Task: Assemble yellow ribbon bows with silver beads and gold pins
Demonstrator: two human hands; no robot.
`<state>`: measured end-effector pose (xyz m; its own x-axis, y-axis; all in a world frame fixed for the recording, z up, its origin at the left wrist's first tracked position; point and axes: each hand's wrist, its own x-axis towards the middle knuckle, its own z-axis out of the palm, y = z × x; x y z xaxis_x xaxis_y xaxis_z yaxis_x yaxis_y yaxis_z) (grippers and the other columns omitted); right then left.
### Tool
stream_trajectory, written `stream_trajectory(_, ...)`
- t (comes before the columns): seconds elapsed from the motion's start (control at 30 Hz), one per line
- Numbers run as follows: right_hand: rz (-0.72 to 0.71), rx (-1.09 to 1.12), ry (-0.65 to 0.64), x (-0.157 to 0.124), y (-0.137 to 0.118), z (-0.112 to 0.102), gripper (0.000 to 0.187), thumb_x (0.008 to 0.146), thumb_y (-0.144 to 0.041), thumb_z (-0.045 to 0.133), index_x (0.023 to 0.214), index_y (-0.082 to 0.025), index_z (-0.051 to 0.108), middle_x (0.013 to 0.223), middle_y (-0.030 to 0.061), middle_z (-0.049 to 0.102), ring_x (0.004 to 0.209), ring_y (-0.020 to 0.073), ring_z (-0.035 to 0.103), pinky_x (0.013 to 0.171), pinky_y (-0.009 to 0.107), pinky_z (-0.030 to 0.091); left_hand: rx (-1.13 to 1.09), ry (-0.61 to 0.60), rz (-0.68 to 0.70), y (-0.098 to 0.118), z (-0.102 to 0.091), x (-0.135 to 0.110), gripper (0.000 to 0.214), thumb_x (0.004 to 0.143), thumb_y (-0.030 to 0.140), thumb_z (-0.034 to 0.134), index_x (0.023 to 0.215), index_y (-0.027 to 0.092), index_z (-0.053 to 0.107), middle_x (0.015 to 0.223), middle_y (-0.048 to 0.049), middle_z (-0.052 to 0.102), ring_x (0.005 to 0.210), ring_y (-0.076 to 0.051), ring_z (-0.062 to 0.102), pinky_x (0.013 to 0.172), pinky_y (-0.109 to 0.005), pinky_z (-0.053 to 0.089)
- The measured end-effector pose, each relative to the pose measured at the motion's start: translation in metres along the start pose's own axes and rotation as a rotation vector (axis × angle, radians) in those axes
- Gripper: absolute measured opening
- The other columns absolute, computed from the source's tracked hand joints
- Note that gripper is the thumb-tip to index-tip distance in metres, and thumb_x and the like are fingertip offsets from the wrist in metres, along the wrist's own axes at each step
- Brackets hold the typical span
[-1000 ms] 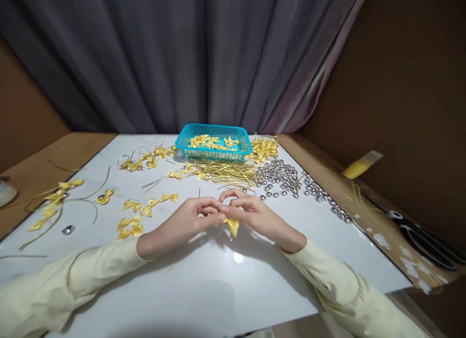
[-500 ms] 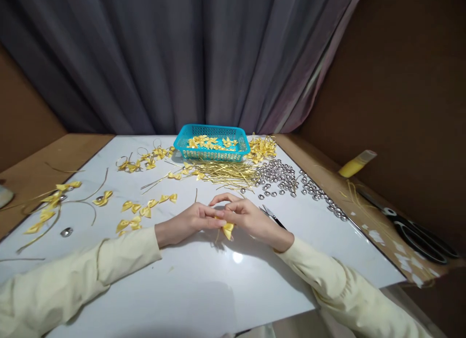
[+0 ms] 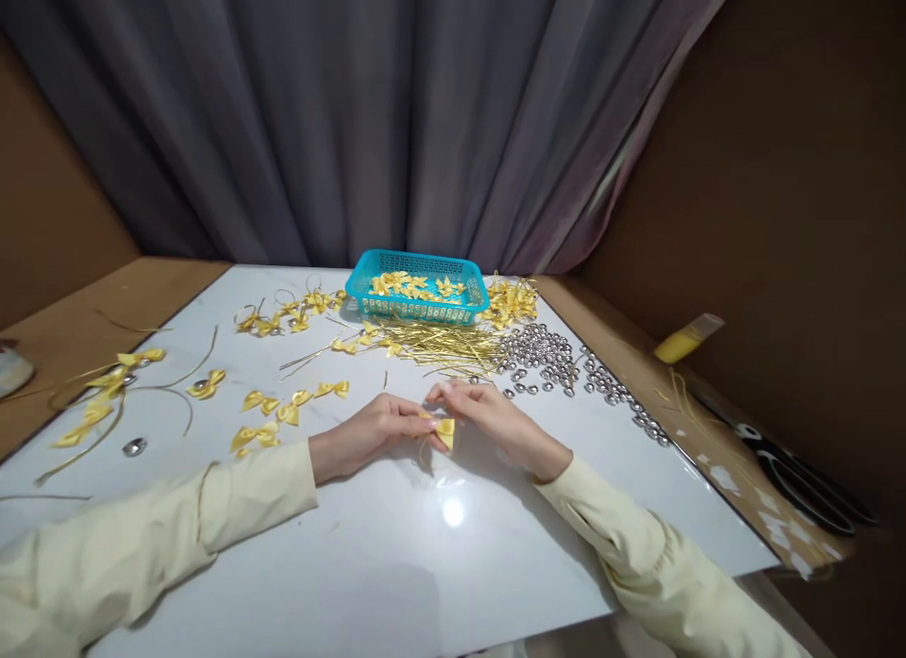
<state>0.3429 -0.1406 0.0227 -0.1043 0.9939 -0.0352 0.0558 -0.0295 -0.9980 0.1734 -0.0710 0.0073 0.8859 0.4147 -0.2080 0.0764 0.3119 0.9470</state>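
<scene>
My left hand [image 3: 378, 430] pinches a small yellow ribbon bow [image 3: 445, 433] between thumb and fingers, above the white board. A thin strand hangs below the bow. Just beyond it, to the upper right, my right hand [image 3: 488, 414] has its fingers bent together, apart from the bow. Whatever those fingertips hold, if anything, is too small to make out. Several finished-looking yellow bows [image 3: 290, 410] lie left of my left hand. A silver gem-like piece [image 3: 134, 447] rests farther left.
A turquoise basket [image 3: 417, 313] with yellow bows stands at the back. Before it lie gold wire strips [image 3: 445, 345], and to the right many silver pieces [image 3: 542, 351]. Large black scissors [image 3: 799, 479] and a yellow-filled tube [image 3: 688, 337] lie on the right edge.
My right hand has drawn away from the bow, its fingers now up beyond it. More of the bow shows in my left hand. The small black-handled tool by my right hand is now hidden.
</scene>
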Motion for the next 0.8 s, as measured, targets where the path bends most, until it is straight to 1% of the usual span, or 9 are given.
stream_trajectory(0.07, 0.024, 0.003, -0.061, 0.0, 0.001, 0.002, 0.043, 0.083, -0.052, 0.056, 0.062, -0.014, 0.061, 0.065, 0.0001, 0.056, 0.064, 0.0123, 0.048, 0.067, 0.028, 0.035, 0.0, -0.002, 0.009, 0.0, 0.0, 0.0, 0.021, 0.074, 0.03, 0.067, 0.076, 0.011, 0.075, 0.079, -0.0097, 0.072, 0.071, -0.017, 0.061, 0.072, -0.028, 0.046)
stream_trajectory(0.1, 0.031, 0.01, -0.083, 0.0, 0.001, 0.003, 0.045, 0.083, -0.052, 0.056, 0.059, -0.014, 0.059, 0.06, -0.0006, 0.054, 0.062, 0.0122, 0.047, 0.067, 0.027, 0.035, 0.001, -0.006, 0.014, 0.0, 0.001, 0.0, 0.02, 0.074, 0.03, 0.067, 0.076, 0.011, 0.075, 0.079, -0.0095, 0.072, 0.072, -0.018, 0.061, 0.074, -0.029, 0.046)
stream_trajectory(0.2, 0.048, 0.053, -0.122, -0.001, 0.004, 0.007, 0.046, 0.084, -0.051, 0.055, 0.056, -0.014, 0.058, 0.057, -0.0004, 0.055, 0.062, 0.0119, 0.048, 0.068, 0.027, 0.036, 0.004, -0.02, 0.027, 0.001, 0.001, -0.001, 0.019, 0.075, 0.028, 0.066, 0.075, 0.012, 0.075, 0.078, -0.0085, 0.072, 0.072, -0.018, 0.06, 0.075, -0.029, 0.045)
stream_trajectory(0.27, 0.066, 0.091, -0.136, -0.002, 0.006, 0.009, 0.046, 0.086, -0.049, 0.053, 0.058, -0.013, 0.058, 0.055, -0.0006, 0.055, 0.057, 0.011, 0.046, 0.063, 0.026, 0.035, 0.004, -0.029, 0.031, 0.001, 0.001, -0.001, 0.018, 0.076, 0.027, 0.065, 0.075, 0.012, 0.076, 0.079, -0.008, 0.072, 0.074, -0.018, 0.06, 0.075, -0.028, 0.044)
stream_trajectory(0.4, 0.082, 0.157, -0.103, -0.003, 0.01, 0.012, 0.043, 0.087, -0.042, 0.055, 0.056, -0.012, 0.058, 0.05, -0.0014, 0.053, 0.05, 0.0089, 0.041, 0.056, 0.024, 0.031, 0.011, -0.058, 0.037, 0.0, -0.002, -0.001, 0.018, 0.078, 0.024, 0.062, 0.075, 0.013, 0.076, 0.083, -0.0078, 0.073, 0.079, -0.018, 0.06, 0.078, -0.028, 0.042)
stream_trajectory(0.5, 0.088, 0.207, -0.062, -0.002, 0.011, 0.014, 0.04, 0.085, -0.039, 0.059, 0.055, -0.012, 0.057, 0.05, -0.0012, 0.054, 0.05, 0.0087, 0.042, 0.056, 0.024, 0.032, 0.014, -0.057, 0.033, 0.0, -0.002, -0.001, 0.019, 0.079, 0.023, 0.061, 0.076, 0.014, 0.077, 0.083, -0.0077, 0.073, 0.079, -0.018, 0.059, 0.079, -0.028, 0.042)
stream_trajectory(0.63, 0.103, 0.259, -0.031, -0.001, 0.009, 0.015, 0.037, 0.08, -0.041, 0.063, 0.057, -0.013, 0.057, 0.048, -0.0018, 0.054, 0.051, 0.0092, 0.044, 0.057, 0.025, 0.032, -0.01, -0.039, 0.008, 0.001, -0.001, -0.001, 0.018, 0.079, 0.023, 0.061, 0.074, 0.014, 0.076, 0.081, -0.0071, 0.073, 0.075, -0.016, 0.059, 0.077, -0.027, 0.042)
stream_trajectory(0.73, 0.126, 0.288, -0.037, 0.0, 0.009, 0.014, 0.037, 0.078, -0.042, 0.065, 0.058, -0.013, 0.055, 0.047, -0.0019, 0.053, 0.051, 0.009, 0.044, 0.056, 0.024, 0.033, -0.035, -0.019, -0.005, 0.001, 0.0, -0.001, 0.017, 0.076, 0.024, 0.064, 0.074, 0.012, 0.076, 0.078, -0.0078, 0.073, 0.072, -0.016, 0.06, 0.074, -0.027, 0.042)
stream_trajectory(0.8, 0.156, 0.311, -0.069, 0.001, 0.009, 0.013, 0.037, 0.078, -0.042, 0.065, 0.057, -0.013, 0.054, 0.047, -0.0022, 0.052, 0.049, 0.0082, 0.043, 0.054, 0.023, 0.032, -0.043, -0.003, -0.002, 0.0, 0.0, -0.001, 0.017, 0.074, 0.025, 0.066, 0.074, 0.012, 0.076, 0.08, -0.0091, 0.074, 0.074, -0.018, 0.06, 0.074, -0.027, 0.043)
